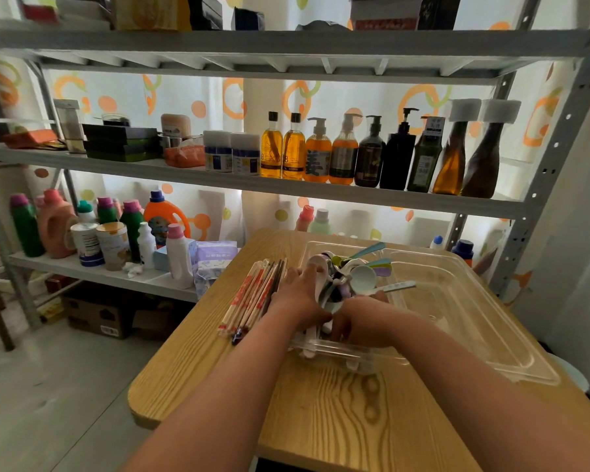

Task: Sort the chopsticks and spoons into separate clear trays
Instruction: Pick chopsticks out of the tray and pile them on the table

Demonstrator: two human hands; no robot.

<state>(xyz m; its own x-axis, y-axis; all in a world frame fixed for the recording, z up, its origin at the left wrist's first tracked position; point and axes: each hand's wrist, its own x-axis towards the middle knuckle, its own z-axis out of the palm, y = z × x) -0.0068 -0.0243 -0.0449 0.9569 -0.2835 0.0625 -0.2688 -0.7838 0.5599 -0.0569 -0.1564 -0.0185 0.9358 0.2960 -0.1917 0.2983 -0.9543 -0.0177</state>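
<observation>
Chopsticks: bundled, lying along the left edge of the surface, just beside the small clear tray. Spoons: piled in the small clear tray, mid-surface. Large clear tray: at the right edge, touching the small one. Left hand: fingers extended, resting on the spoon pile. Right hand: fingers curled down among the spoon handles at the tray's near edge; whether it grips any cannot be told.
</observation>
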